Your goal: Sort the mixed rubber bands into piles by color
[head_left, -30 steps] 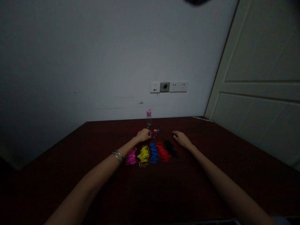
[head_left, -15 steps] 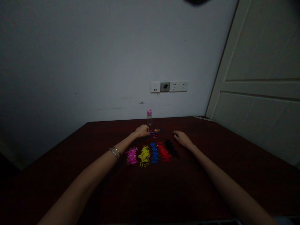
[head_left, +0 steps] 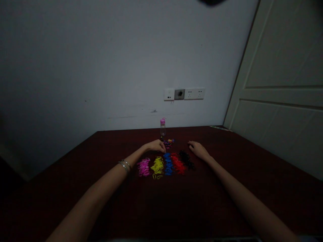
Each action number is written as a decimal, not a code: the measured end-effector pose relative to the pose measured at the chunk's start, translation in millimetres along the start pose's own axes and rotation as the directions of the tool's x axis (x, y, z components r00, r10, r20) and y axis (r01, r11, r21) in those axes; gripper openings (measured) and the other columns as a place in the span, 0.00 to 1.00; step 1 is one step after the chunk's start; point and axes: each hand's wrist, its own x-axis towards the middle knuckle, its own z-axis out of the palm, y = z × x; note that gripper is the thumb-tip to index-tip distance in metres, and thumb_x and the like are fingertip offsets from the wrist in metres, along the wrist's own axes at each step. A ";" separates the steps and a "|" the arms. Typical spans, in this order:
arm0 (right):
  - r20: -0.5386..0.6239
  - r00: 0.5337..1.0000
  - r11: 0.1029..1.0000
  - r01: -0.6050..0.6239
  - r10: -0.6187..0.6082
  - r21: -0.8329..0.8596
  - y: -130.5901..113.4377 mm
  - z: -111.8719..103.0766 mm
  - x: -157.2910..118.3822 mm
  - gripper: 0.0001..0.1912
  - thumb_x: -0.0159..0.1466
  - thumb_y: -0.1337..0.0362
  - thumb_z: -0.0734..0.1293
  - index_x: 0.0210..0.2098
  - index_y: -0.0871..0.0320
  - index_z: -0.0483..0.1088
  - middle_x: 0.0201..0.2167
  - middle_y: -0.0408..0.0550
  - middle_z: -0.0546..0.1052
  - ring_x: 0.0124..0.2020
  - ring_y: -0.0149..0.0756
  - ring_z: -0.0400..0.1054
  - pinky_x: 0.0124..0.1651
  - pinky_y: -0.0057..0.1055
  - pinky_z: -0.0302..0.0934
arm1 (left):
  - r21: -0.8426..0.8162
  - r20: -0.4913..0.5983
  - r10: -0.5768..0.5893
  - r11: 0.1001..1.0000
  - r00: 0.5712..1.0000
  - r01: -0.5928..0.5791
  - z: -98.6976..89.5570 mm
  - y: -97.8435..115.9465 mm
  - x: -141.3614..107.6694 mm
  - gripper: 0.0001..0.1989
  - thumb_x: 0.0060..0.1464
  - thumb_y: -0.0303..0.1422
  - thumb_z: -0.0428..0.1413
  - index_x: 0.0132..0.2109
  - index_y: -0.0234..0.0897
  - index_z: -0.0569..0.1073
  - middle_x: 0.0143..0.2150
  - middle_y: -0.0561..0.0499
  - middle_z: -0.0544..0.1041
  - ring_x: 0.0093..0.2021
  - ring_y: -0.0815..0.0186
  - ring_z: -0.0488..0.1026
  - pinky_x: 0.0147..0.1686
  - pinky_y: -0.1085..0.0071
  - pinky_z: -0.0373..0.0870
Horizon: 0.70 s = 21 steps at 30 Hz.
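Observation:
My left hand (head_left: 156,146) is closed in a pinch, its fingertips at the far end of a pile of blue rubber bands (head_left: 168,164). Whatever the fingers hold is too small to make out. Just beyond them lies a small heap of mixed-colour bands (head_left: 169,144). My right hand (head_left: 198,149) rests on the table with fingers stretched out, holding nothing, beside the black bands (head_left: 186,159). Pink bands (head_left: 144,167), yellow bands (head_left: 157,165) and red bands (head_left: 178,164) lie in separate piles in the same row.
A clear bottle with a pink cap (head_left: 163,127) stands behind the mixed heap. The dark red table (head_left: 151,208) meets a pale wall with socket plates (head_left: 194,94). A white panelled door (head_left: 280,94) is on the right.
My left hand has come nearer, from beside the mixed heap to the far end of the blue pile. My right hand stays in place. The view has shifted slightly.

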 end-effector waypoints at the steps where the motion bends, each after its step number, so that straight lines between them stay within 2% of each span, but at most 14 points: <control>1: -0.004 1.000 1.000 0.001 -0.001 0.006 0.8 0.8 0.2 0.20 0.63 0.67 0.56 0.52 0.62 0.69 0.55 0.56 0.69 0.57 0.40 0.62 0.59 0.34 0.53 | -0.039 -0.022 -0.006 0.999 1.000 0.006 -3.0 -4.2 -0.1 0.10 0.38 0.31 0.59 0.30 0.30 0.79 0.20 0.52 0.71 0.20 0.74 0.60 0.22 0.76 0.55; 4: -0.012 1.000 1.000 0.006 -0.006 0.018 2.4 2.5 0.6 0.20 0.63 0.67 0.57 0.52 0.63 0.69 0.55 0.57 0.69 0.57 0.41 0.61 0.59 0.34 0.53 | -0.147 -0.186 -0.088 0.987 0.979 0.061 -14.7 -22.8 -0.8 0.16 0.38 0.39 0.61 0.31 0.30 0.79 0.17 0.54 0.67 0.18 0.74 0.56 0.19 0.75 0.51; 6: -0.014 1.000 1.000 0.007 -0.007 0.016 2.5 2.6 0.5 0.20 0.63 0.67 0.57 0.52 0.64 0.69 0.55 0.57 0.69 0.57 0.41 0.62 0.59 0.34 0.53 | -0.213 -0.354 -0.160 0.973 0.921 0.087 -23.7 -38.8 -2.2 0.18 0.38 0.43 0.60 0.30 0.30 0.79 0.15 0.55 0.65 0.17 0.74 0.55 0.19 0.75 0.50; 7: -0.015 1.000 1.000 0.007 -0.007 0.013 2.2 2.4 0.4 0.20 0.63 0.67 0.56 0.52 0.64 0.69 0.54 0.58 0.69 0.57 0.41 0.62 0.59 0.34 0.54 | -0.238 -0.464 -0.193 0.967 0.864 0.088 -28.4 -47.3 -3.5 0.18 0.39 0.44 0.60 0.28 0.30 0.78 0.14 0.54 0.65 0.17 0.73 0.57 0.19 0.75 0.51; 8: -0.016 1.000 1.000 0.007 -0.007 0.011 1.9 2.1 0.3 0.20 0.63 0.67 0.56 0.52 0.64 0.69 0.54 0.57 0.69 0.57 0.41 0.62 0.59 0.34 0.54 | -0.251 -0.589 -0.213 0.965 0.780 0.073 -33.0 -55.8 -5.4 0.17 0.40 0.43 0.59 0.25 0.30 0.77 0.15 0.53 0.67 0.19 0.72 0.59 0.20 0.75 0.53; 10: -0.016 1.000 1.000 0.011 -0.011 0.005 1.2 1.2 0.0 0.20 0.63 0.67 0.56 0.52 0.64 0.69 0.54 0.57 0.70 0.56 0.41 0.63 0.59 0.34 0.54 | -0.246 -0.783 -0.226 0.968 0.580 0.045 -41.5 -72.2 -11.2 0.16 0.43 0.42 0.56 0.22 0.32 0.75 0.19 0.51 0.71 0.23 0.69 0.64 0.24 0.74 0.57; 11: -0.016 1.000 1.000 0.014 -0.014 0.003 0.9 0.7 -0.2 0.20 0.63 0.67 0.56 0.52 0.64 0.69 0.54 0.57 0.70 0.56 0.40 0.63 0.59 0.34 0.54 | -0.234 -0.842 -0.228 0.971 0.489 0.049 -45.0 -79.9 -15.0 0.16 0.44 0.41 0.55 0.22 0.32 0.75 0.20 0.50 0.72 0.25 0.68 0.66 0.26 0.74 0.58; 12: -0.016 1.000 1.000 0.016 -0.016 0.001 0.7 0.3 -0.3 0.20 0.63 0.67 0.56 0.52 0.64 0.69 0.54 0.57 0.70 0.56 0.40 0.63 0.59 0.34 0.53 | -0.232 -0.877 -0.239 0.970 0.418 0.067 -47.8 -87.2 -18.9 0.16 0.45 0.41 0.54 0.22 0.33 0.74 0.21 0.50 0.73 0.26 0.67 0.67 0.27 0.74 0.59; 13: -0.015 1.000 1.000 0.018 -0.018 -0.001 0.6 0.0 -0.4 0.21 0.63 0.67 0.56 0.52 0.65 0.69 0.54 0.57 0.70 0.56 0.41 0.63 0.59 0.33 0.53 | -0.242 -0.893 -0.259 0.966 0.369 0.093 -49.7 -94.0 -22.8 0.16 0.45 0.42 0.53 0.21 0.33 0.74 0.21 0.50 0.73 0.27 0.66 0.68 0.28 0.74 0.59; 14: -0.013 1.000 1.000 0.019 -0.019 -0.002 0.5 -0.2 -0.5 0.21 0.63 0.67 0.55 0.52 0.65 0.69 0.54 0.58 0.69 0.56 0.41 0.62 0.59 0.33 0.53 | -0.258 -0.897 -0.281 0.960 0.342 0.112 -50.9 -100.2 -26.3 0.17 0.45 0.43 0.53 0.21 0.33 0.74 0.21 0.50 0.73 0.27 0.65 0.68 0.28 0.73 0.59; 16: -0.008 1.000 1.000 0.018 -0.018 -0.001 0.5 -0.4 -0.7 0.21 0.63 0.67 0.55 0.52 0.65 0.68 0.55 0.57 0.69 0.56 0.40 0.62 0.59 0.33 0.53 | -0.294 -0.892 -0.319 0.947 0.320 0.127 -51.3 -110.2 -31.1 0.18 0.45 0.44 0.52 0.22 0.33 0.74 0.21 0.49 0.73 0.27 0.64 0.69 0.28 0.73 0.60; 21: -0.014 1.000 1.000 0.011 -0.011 0.009 1.2 -0.2 -0.3 0.21 0.63 0.67 0.56 0.52 0.64 0.69 0.55 0.57 0.69 0.57 0.41 0.62 0.59 0.34 0.53 | -0.296 -0.886 -0.324 0.946 0.331 0.134 -49.5 -119.5 -31.6 0.18 0.46 0.45 0.51 0.23 0.34 0.75 0.21 0.48 0.74 0.26 0.63 0.70 0.28 0.72 0.61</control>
